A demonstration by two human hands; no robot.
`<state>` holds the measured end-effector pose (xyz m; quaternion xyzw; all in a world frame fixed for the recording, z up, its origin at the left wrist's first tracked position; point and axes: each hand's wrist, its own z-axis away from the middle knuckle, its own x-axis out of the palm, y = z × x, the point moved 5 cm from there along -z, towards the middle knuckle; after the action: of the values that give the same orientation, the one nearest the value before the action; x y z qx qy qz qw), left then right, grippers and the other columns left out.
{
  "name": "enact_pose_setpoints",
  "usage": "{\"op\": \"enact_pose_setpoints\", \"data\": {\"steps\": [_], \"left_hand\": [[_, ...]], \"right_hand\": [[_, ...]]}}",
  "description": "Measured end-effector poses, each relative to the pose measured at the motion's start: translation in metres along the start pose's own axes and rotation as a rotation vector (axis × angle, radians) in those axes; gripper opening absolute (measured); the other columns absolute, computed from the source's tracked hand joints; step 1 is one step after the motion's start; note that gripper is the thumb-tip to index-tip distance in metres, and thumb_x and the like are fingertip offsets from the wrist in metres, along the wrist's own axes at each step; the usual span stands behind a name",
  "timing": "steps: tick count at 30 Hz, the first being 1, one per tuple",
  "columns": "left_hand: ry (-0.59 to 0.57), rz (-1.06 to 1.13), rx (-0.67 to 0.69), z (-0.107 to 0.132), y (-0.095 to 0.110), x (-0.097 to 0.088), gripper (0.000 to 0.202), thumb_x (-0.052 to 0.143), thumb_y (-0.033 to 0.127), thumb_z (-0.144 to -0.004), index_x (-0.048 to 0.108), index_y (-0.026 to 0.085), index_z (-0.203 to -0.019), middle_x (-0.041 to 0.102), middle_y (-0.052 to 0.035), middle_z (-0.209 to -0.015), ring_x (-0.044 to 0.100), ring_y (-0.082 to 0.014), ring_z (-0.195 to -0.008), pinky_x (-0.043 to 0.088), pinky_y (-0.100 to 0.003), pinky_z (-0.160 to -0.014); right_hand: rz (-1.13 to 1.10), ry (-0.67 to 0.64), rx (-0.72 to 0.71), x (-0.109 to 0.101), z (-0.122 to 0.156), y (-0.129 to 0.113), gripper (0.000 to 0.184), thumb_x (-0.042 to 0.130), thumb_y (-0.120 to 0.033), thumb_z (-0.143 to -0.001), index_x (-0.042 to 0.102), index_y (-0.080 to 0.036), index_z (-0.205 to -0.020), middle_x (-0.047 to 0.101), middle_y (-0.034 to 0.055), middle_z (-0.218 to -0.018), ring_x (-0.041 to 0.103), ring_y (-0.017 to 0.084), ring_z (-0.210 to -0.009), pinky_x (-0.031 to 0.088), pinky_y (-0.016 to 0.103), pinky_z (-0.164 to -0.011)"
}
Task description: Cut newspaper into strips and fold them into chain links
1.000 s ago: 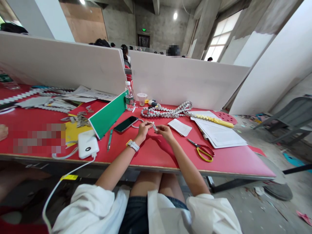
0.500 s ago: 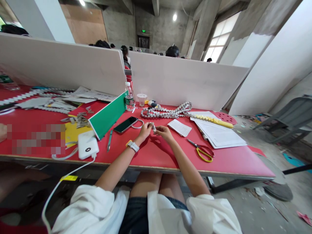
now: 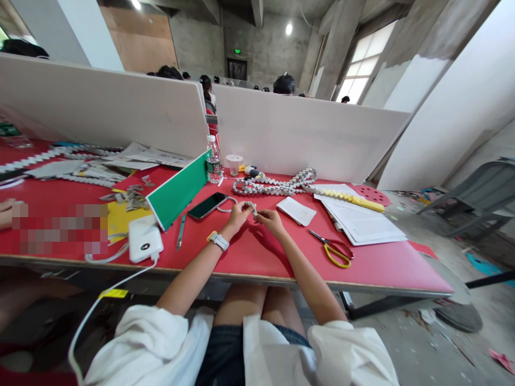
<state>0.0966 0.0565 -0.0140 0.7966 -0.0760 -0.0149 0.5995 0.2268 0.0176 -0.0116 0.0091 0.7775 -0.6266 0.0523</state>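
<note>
Above the red table (image 3: pixel 241 260), my left hand (image 3: pixel 240 215) and my right hand (image 3: pixel 270 221) meet with fingers pinched. Between them is a small piece of folded grey-white paper (image 3: pixel 253 208), gripped from both sides; its exact folds are too small to make out. A long zigzag chain of folded paper (image 3: pixel 273 185) lies in loops just beyond my hands, its right end running into yellow. A stack of small paper slips (image 3: pixel 296 210) lies to the right of my right hand. A phone (image 3: pixel 208 206) rests to the left of my left hand.
Scissors (image 3: pixel 333 249) lie at the right, below white sheets (image 3: pixel 358 217). To the left are a green board (image 3: pixel 180 190), a utility knife (image 3: pixel 181 232) and a white power bank (image 3: pixel 145 239) with a cable. A water bottle (image 3: pixel 213 161) stands before white partitions (image 3: pixel 306 134). A co-worker's hand (image 3: pixel 7 213) shows far left.
My fingers have shifted slightly around the folded paper, which both hands still hold. The co-worker's hand at the far left has moved a little.
</note>
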Motion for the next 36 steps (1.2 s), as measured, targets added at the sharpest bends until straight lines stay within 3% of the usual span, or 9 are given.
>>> {"op": "enact_pose_setpoints", "data": {"steps": [5, 12, 16, 20, 23, 26, 28, 32, 36], "left_hand": [[-0.006, -0.045, 0.047, 0.002, 0.003, 0.002, 0.028, 0.068, 0.041, -0.069, 0.054, 0.017, -0.067, 0.060, -0.0005, -0.064, 0.058, -0.0145, -0.064, 0.046, -0.029, -0.065], [-0.020, -0.026, 0.035, 0.002, 0.001, 0.003, 0.026, 0.069, 0.040, -0.068, 0.057, 0.017, -0.069, 0.060, 0.0004, -0.066, 0.057, -0.0137, -0.065, 0.046, -0.027, -0.064], [-0.039, -0.034, 0.054, 0.003, 0.003, 0.005, 0.026, 0.067, 0.041, -0.071, 0.059, 0.016, -0.070, 0.061, -0.0005, -0.067, 0.058, -0.0136, -0.066, 0.047, -0.027, -0.066], [-0.060, -0.139, 0.128, 0.004, 0.010, 0.006, 0.027, 0.063, 0.037, -0.077, 0.064, 0.018, -0.096, 0.064, -0.0055, -0.088, 0.061, -0.0164, -0.079, 0.050, -0.029, -0.071], [-0.097, -0.375, 0.343, 0.006, 0.022, 0.006, 0.037, 0.063, 0.028, -0.079, 0.060, 0.027, -0.116, 0.058, -0.0070, -0.111, 0.058, -0.0192, -0.099, 0.049, -0.034, -0.083], [-0.189, -0.663, 0.552, 0.011, 0.030, 0.010, 0.032, 0.064, 0.020, -0.078, 0.065, 0.030, -0.108, 0.057, -0.0056, -0.114, 0.053, -0.0231, -0.107, 0.043, -0.042, -0.093], [-0.203, -0.778, 0.611, 0.012, 0.030, 0.010, 0.025, 0.063, 0.017, -0.078, 0.068, 0.028, -0.101, 0.060, -0.0059, -0.105, 0.054, -0.0231, -0.101, 0.045, -0.042, -0.089], [-0.247, -0.800, 0.597, 0.014, 0.029, 0.010, 0.011, 0.058, 0.019, -0.083, 0.066, 0.021, -0.091, 0.059, -0.0044, -0.088, 0.056, -0.0183, -0.085, 0.048, -0.033, -0.076], [-0.265, -0.717, 0.531, 0.014, 0.027, 0.010, 0.008, 0.056, 0.021, -0.085, 0.062, 0.018, -0.088, 0.059, -0.0033, -0.087, 0.058, -0.0150, -0.078, 0.047, -0.028, -0.072]], "right_hand": [[0.086, 0.048, -0.029, 0.000, 0.001, 0.002, 0.022, 0.066, -0.039, -0.068, 0.068, -0.017, -0.067, 0.064, 0.0016, -0.056, 0.058, 0.016, -0.054, 0.045, 0.028, -0.056], [-0.027, 0.028, 0.067, -0.003, -0.001, 0.005, 0.030, 0.071, -0.045, -0.060, 0.063, -0.017, -0.059, 0.060, 0.0012, -0.051, 0.055, 0.015, -0.050, 0.044, 0.028, -0.054], [-0.042, 0.007, 0.041, -0.002, -0.002, 0.003, 0.033, 0.066, -0.049, -0.066, 0.061, -0.017, -0.060, 0.059, 0.0015, -0.054, 0.052, 0.013, -0.048, 0.041, 0.026, -0.052], [0.040, 0.077, -0.008, -0.009, -0.005, 0.004, 0.037, 0.063, -0.052, -0.068, 0.057, -0.018, -0.055, 0.055, 0.0002, -0.049, 0.046, 0.011, -0.045, 0.036, 0.025, -0.048], [0.048, 0.141, 0.010, -0.021, -0.007, 0.007, 0.036, 0.063, -0.051, -0.069, 0.057, -0.019, -0.055, 0.055, -0.0006, -0.048, 0.043, 0.010, -0.043, 0.033, 0.025, -0.047], [0.007, 0.089, 0.030, -0.027, -0.007, 0.010, 0.034, 0.065, -0.049, -0.069, 0.059, -0.017, -0.057, 0.053, -0.0018, -0.048, 0.041, 0.009, -0.043, 0.031, 0.024, -0.046], [-0.009, 0.049, 0.030, -0.027, -0.007, 0.010, 0.035, 0.066, -0.050, -0.068, 0.059, -0.017, -0.058, 0.052, -0.0024, -0.048, 0.041, 0.009, -0.043, 0.030, 0.023, -0.045], [0.006, 0.041, 0.011, -0.022, -0.005, 0.006, 0.042, 0.063, -0.056, -0.071, 0.058, -0.016, -0.059, 0.053, -0.0012, -0.049, 0.042, 0.009, -0.044, 0.032, 0.023, -0.044], [-0.041, 0.036, 0.018, -0.018, -0.005, 0.005, 0.041, 0.061, -0.057, -0.073, 0.062, -0.016, -0.076, 0.057, -0.0006, -0.057, 0.048, 0.008, -0.046, 0.038, 0.021, -0.047]]}}
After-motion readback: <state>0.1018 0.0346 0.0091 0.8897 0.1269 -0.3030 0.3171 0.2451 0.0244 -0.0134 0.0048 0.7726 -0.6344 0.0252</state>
